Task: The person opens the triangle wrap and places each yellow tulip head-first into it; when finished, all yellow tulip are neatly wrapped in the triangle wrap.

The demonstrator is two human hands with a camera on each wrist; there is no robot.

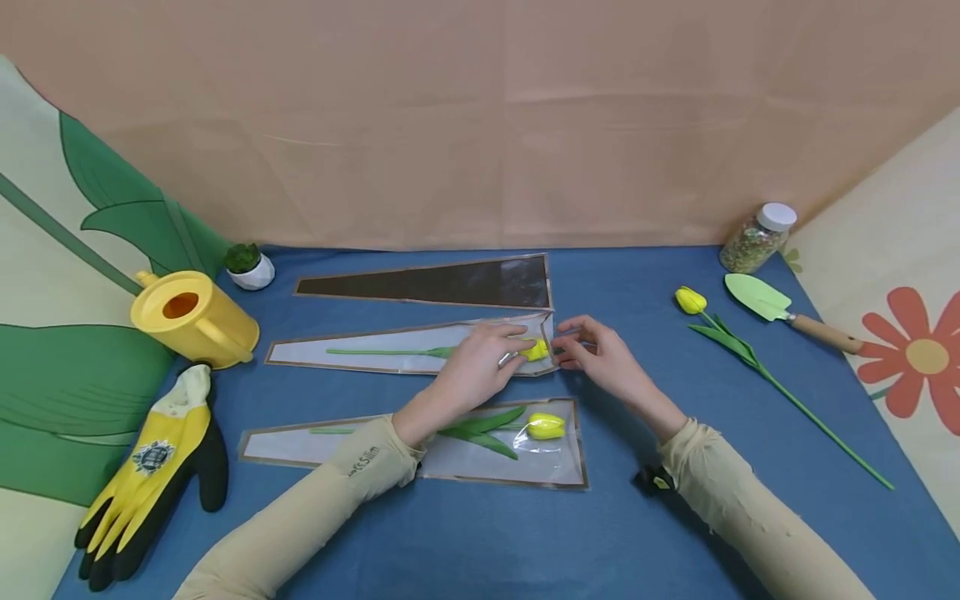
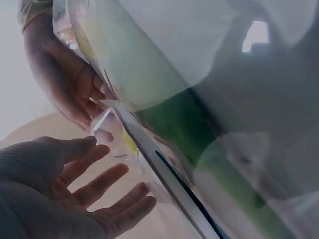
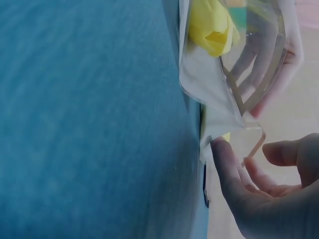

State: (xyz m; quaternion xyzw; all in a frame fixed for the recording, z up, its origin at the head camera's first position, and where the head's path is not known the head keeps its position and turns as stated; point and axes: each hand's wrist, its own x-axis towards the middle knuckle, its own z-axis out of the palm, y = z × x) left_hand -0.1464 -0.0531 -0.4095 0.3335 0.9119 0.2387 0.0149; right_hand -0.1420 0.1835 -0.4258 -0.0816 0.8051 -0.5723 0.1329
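Observation:
My left hand (image 1: 480,362) lies over a clear-fronted, white-backed flower sleeve (image 1: 296,352) in the middle of the table, its fingers loosely bent near the yellow tulip (image 1: 537,350) inside. In the left wrist view, the fingers (image 2: 112,174) are spread beside the sleeve's film. At the sleeve's wide right end, my right hand (image 1: 603,358) touches the edge with its fingertips. The right wrist view has the thumb (image 3: 284,152) apart from the index finger, which rests against the sleeve's corner. The left hand and wrist partly hide the tulip's leaves.
Nearer me lies another sleeve (image 1: 277,447) with a tulip (image 1: 546,426); behind is a dark sleeve (image 1: 465,283). A loose tulip (image 1: 738,348), trowel (image 1: 765,297) and jar (image 1: 757,237) are right. Left are a watering can (image 1: 213,321), potted plant (image 1: 251,268) and glove (image 1: 161,467).

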